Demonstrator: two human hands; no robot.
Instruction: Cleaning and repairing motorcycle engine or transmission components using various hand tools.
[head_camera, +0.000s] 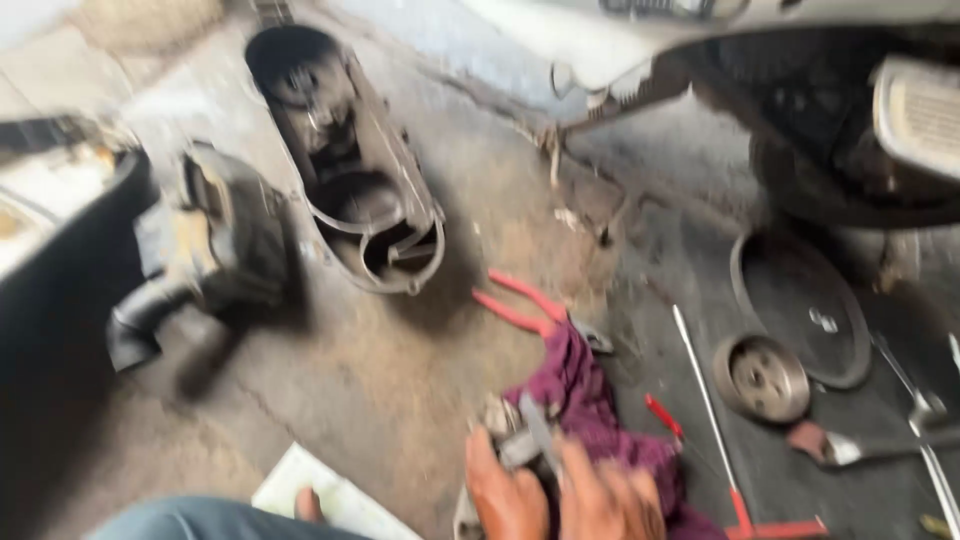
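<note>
Because the head view is blurred, both hands look smeared at the bottom edge: the left hand (505, 495) and the right hand (612, 500) together grasp a small metal part (520, 432), its shape unclear, beside a purple rag (590, 400) on the floor.

Soft, even daylight falls on the concrete floor (400, 380), brightest toward the upper left, where pale surfaces wash out. Dim shadow pools under the black housing (215, 240) left of the oval metal cover (350, 170) and along the dark lower left corner. Motion blur smears the whole frame; the hands (560, 495) and edges look softest.
</note>
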